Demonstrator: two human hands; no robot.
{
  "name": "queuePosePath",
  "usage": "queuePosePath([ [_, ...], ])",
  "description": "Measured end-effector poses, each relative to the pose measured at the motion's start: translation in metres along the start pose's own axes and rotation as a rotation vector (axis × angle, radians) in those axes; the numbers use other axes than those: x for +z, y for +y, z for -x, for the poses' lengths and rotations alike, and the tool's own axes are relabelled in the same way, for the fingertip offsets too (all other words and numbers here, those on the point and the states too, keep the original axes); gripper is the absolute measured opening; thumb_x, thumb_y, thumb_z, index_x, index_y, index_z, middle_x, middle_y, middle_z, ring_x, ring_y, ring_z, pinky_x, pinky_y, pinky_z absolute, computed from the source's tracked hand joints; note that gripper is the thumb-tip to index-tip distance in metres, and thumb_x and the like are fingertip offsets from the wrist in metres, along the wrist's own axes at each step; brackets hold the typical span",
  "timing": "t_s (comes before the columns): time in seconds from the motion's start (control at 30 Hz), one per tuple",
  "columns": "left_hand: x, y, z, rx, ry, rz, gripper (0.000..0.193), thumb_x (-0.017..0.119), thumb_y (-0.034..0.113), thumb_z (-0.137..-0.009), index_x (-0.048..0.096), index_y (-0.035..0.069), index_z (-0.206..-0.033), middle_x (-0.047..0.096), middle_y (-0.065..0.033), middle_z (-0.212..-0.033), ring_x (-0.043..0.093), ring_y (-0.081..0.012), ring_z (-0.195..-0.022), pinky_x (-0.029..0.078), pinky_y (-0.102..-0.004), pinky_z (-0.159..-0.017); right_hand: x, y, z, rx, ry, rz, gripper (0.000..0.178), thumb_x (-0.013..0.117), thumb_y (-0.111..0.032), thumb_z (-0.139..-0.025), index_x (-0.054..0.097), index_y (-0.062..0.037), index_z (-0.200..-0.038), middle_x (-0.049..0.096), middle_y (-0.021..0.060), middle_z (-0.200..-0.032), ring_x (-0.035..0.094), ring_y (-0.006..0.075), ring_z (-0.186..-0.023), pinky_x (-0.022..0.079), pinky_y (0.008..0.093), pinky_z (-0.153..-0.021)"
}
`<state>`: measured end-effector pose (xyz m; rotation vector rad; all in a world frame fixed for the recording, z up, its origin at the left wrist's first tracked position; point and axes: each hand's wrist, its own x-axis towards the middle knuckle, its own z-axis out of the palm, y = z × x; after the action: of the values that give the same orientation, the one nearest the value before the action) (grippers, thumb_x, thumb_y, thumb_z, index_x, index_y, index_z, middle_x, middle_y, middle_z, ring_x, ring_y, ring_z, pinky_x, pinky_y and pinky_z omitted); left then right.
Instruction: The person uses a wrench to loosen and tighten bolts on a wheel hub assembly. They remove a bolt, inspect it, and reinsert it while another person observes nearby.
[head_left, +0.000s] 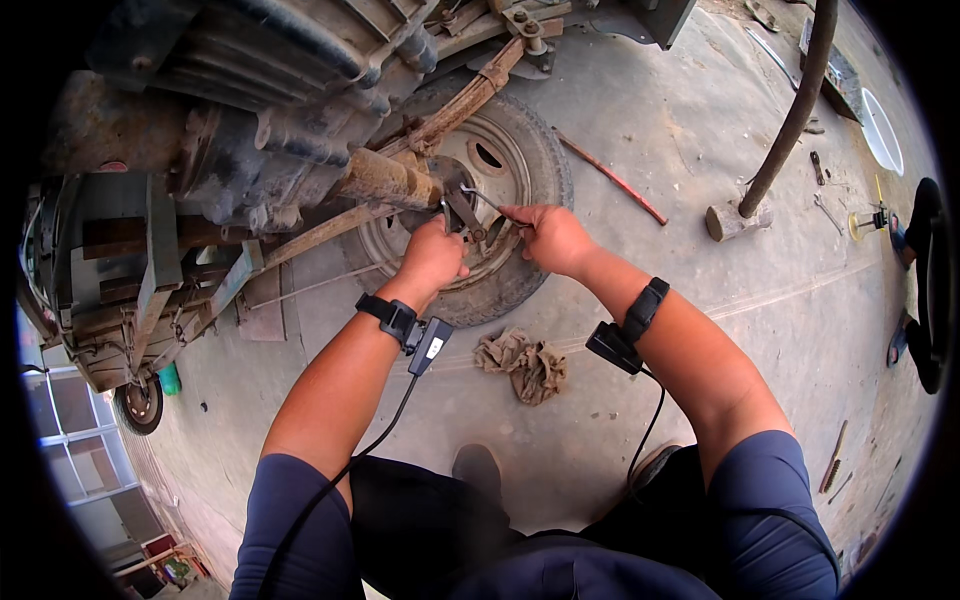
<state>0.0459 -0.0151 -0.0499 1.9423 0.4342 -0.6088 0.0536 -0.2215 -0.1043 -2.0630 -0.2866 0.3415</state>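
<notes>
- Right hand (553, 238) was closed on slim metal tool (484, 198) over wheel (547, 165).
- Left hand (432, 257) curled at metal linkage (463, 213) over wheel; hold was unclear.
- Tool looked light, stiff, maybe greasy; outer end suited gripping.

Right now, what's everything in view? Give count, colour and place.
vehicle underside: 1, rusty brown, upper left
large wheel: 1, pale rim, upper centre
slim tool: 1, silver, in right hand
rod: 1, red, right of large wheel
mallet: 1, brown, upper right
rag: count unclear, brown, centre
basin: 1, white, upper right
wrench: 1, silver, right floor
small wheel: 1, dark, lower left
object: 1, green, beside small wheel
other person: 1, dark, right edge
straps: 2, black, wrists
left hand: 1, bare, upper centre
right hand: 1, bare, upper centre
</notes>
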Motion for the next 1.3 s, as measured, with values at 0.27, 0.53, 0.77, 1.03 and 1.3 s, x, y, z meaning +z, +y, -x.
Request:
queuePosePath([
  [0.27, -0.001, 0.000, 0.000, 0.007, 0.000, -0.016, 0.054, 0.043, 0.006, -0.094, 0.035, -0.004, -0.146, 0.062, -0.0103, -0.091, 0.058, -0.0130, -0.055, 0.041, -0.0271, -0.045, -0.028, -0.033, -0.011, 0.161, -0.202, -0.087, 0.042, 0.057, 0.000, -0.089, 0.063, -0.0073, -0.130, 0.069, 0.0125, -0.090, 0.068, 0.0217, -0.072, 0.054, 0.0353, -0.070],
  [0.53, -0.003, 0.001, 0.000, -0.005, -0.021, -0.015, 0.043, 0.043, 0.006, -0.095, 0.045, 0.000, -0.137, 0.062, -0.0092, -0.090, 0.058, -0.0133, -0.055, 0.041, -0.0268, -0.045, -0.023, -0.054, -0.017, -0.203, -0.049, 0.540, 0.037, 0.060, -0.005, -0.077, 0.071, -0.0081, -0.113, 0.070, 0.0181, -0.105, 0.068, 0.0338, -0.098, 0.055, 0.0421, -0.084],
  [0.77, -0.001, 0.004, 0.000, -0.005, -0.023, 0.006, 0.041, 0.043, 0.005, -0.095, 0.047, -0.001, -0.134, 0.062, -0.0094, -0.089, 0.059, -0.0134, -0.056, 0.041, -0.0271, -0.046, -0.011, -0.052, -0.003, -0.224, -0.003, 0.526, 0.034, 0.060, -0.006, -0.077, 0.070, -0.0053, -0.109, 0.068, 0.0174, -0.104, 0.068, 0.0340, -0.096, 0.056, 0.0419, -0.082],
  [1.03, -0.001, 0.004, 0.002, 0.000, -0.013, 0.009, 0.040, 0.042, 0.002, -0.094, 0.049, -0.002, -0.133, 0.062, -0.0089, -0.086, 0.058, -0.0138, -0.056, 0.043, -0.0282, -0.049, -0.009, -0.051, -0.010, -0.252, 0.005, 0.522, 0.037, 0.061, -0.005, -0.076, 0.068, -0.0046, -0.112, 0.067, 0.0180, -0.104, 0.067, 0.0339, -0.098, 0.055, 0.0412, -0.084],
  [1.3, 0.001, 0.002, 0.001, 0.000, 0.012, 0.050, 0.038, 0.041, 0.001, -0.094, 0.051, -0.004, -0.131, 0.061, -0.0091, -0.082, 0.055, -0.0154, -0.056, 0.046, -0.0289, -0.054, -0.009, -0.050, -0.006, -0.291, 0.037, 0.472, 0.033, 0.059, -0.004, -0.077, 0.068, -0.0027, -0.109, 0.067, 0.0186, -0.106, 0.066, 0.0345, -0.098, 0.054, 0.0423, -0.085],
])
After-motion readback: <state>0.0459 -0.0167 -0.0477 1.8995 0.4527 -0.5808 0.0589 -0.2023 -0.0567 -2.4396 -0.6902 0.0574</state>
